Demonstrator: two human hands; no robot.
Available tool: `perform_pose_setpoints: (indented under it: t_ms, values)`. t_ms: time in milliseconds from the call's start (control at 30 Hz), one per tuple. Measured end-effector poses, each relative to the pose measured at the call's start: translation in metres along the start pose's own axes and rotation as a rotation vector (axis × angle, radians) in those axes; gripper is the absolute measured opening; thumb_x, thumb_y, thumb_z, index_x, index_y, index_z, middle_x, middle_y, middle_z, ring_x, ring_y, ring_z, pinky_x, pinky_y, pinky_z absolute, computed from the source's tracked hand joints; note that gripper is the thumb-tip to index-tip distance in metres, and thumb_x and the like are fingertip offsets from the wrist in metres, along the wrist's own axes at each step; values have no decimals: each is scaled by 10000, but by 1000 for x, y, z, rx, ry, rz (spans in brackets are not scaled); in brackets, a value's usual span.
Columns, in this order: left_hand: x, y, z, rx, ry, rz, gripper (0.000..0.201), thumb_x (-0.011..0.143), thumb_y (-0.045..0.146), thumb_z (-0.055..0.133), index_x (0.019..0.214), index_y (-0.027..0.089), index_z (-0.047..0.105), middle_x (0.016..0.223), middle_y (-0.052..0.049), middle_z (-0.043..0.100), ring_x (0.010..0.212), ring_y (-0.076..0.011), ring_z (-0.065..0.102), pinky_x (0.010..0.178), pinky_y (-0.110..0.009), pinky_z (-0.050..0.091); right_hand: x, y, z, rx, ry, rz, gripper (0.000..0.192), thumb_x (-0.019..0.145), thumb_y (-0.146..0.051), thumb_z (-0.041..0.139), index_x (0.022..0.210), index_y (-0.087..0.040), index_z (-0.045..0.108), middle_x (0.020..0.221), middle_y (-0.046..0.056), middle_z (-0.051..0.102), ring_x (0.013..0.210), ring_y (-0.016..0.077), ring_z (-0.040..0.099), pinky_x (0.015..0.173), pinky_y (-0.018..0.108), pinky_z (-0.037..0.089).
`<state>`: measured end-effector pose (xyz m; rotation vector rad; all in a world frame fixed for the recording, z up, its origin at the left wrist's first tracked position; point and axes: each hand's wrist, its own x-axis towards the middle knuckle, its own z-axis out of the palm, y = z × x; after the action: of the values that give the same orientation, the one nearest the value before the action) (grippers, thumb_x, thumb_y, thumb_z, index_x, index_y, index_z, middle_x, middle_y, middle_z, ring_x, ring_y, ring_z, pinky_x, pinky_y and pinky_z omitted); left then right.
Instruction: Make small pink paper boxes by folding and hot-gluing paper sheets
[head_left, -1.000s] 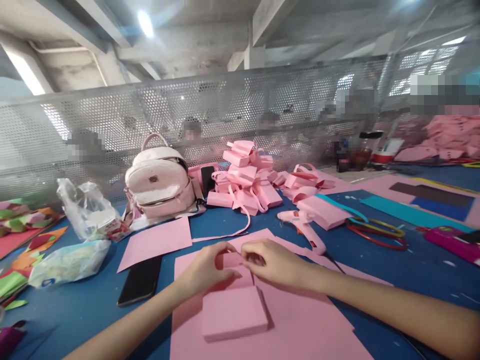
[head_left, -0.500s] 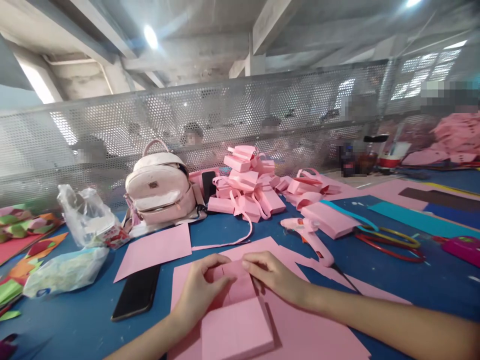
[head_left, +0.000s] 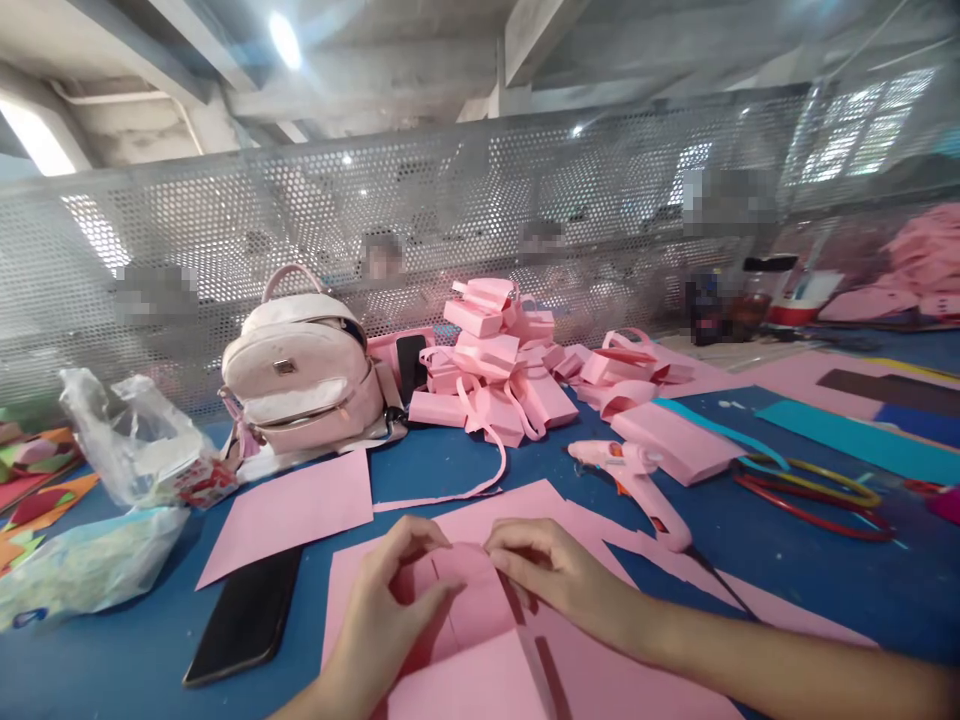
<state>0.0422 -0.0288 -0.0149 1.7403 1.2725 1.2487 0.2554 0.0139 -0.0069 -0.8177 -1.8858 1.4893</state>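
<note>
A folded pink paper bag (head_left: 469, 680) lies in front of me, its open end pointing away and its near part cut off by the frame's bottom edge. My left hand (head_left: 394, 600) curls over the left side of that end, thumb inside against the paper. On the other side, my right hand (head_left: 551, 565) pinches the right edge between thumb and fingers. Beneath the bag are large pink paper sheets (head_left: 622, 650). To the right of my right hand lies a pink glue gun (head_left: 637, 485), its cord running under my forearm.
Pink paper bags (head_left: 495, 370) are piled at the back, beside a pale backpack (head_left: 300, 375). A black phone (head_left: 247, 615) lies left, partly under a pink sheet (head_left: 289, 510). Plastic bags (head_left: 97, 560) sit farther left. Red and yellow rings (head_left: 817, 505) lie right. A perforated metal screen (head_left: 450, 200) stands behind.
My view has shifted slightly closer, so the bag sits lower in the picture. Both hands keep their hold on its open end, which looks a little more rounded.
</note>
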Motion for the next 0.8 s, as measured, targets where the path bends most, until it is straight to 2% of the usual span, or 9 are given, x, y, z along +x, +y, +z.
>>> perform_pose_setpoints:
  t_ms: [100,300,567,800]
  values:
    - [0,0,0,-28,-2,-43,139,805,213,717,877,207,599,808,12,668,768,-166,661,725,-242,525,0,0,0,21,18,29,318,948,-475,585,911,-165,643,798,-8,539,605,112,481,570,242,378]
    - [-1,-6,2,-39,4,-26,139,793,207,729,825,206,593,783,24,645,735,-149,628,698,-221,491,1,-1,0,-66,82,-29,279,939,-418,598,826,-168,651,785,-1,536,644,124,455,581,246,357]
    - [-4,-14,4,-42,26,19,140,797,192,754,864,216,634,824,14,663,746,-144,627,680,-208,491,1,-1,0,-70,115,-21,255,927,-361,598,746,-190,544,705,-36,451,639,128,382,596,260,308]
    - [-3,-12,2,-102,-9,64,181,792,125,746,884,227,628,886,9,649,842,-148,634,763,-208,530,2,0,-1,-73,119,2,278,932,-382,582,738,-193,518,688,-44,417,624,125,350,581,264,280]
